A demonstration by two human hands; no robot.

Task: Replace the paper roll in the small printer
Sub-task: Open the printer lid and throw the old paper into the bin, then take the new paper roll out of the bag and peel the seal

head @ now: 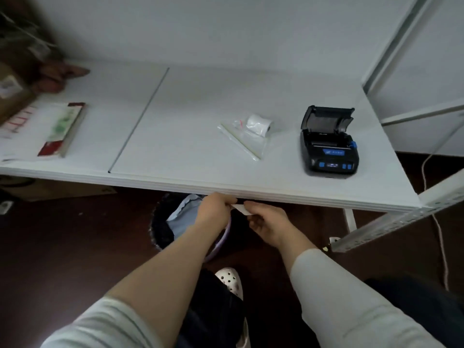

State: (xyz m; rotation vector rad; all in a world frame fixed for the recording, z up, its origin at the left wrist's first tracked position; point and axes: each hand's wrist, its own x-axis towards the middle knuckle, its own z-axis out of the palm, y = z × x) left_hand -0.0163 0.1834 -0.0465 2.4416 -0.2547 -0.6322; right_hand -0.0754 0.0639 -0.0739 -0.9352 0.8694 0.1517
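The small black printer (329, 149) with blue buttons stands on the right of the white table (190, 146), its lid tilted up and open. To its left a white paper roll (259, 124) lies in a clear plastic bag (244, 140). Below the table's front edge, my left hand (214, 209) and my right hand (266, 221) pinch a small white strip of paper (239, 208) between them, above a dark bin (175, 222). What lies inside the printer's bay cannot be made out.
A red and green book (62, 130) and papers lie at the table's left, with cardboard boxes (12, 91) behind. White metal shelf frames (406, 214) stand at the right with a cable (439, 227) hanging. My white clog (231, 280) is on the dark floor.
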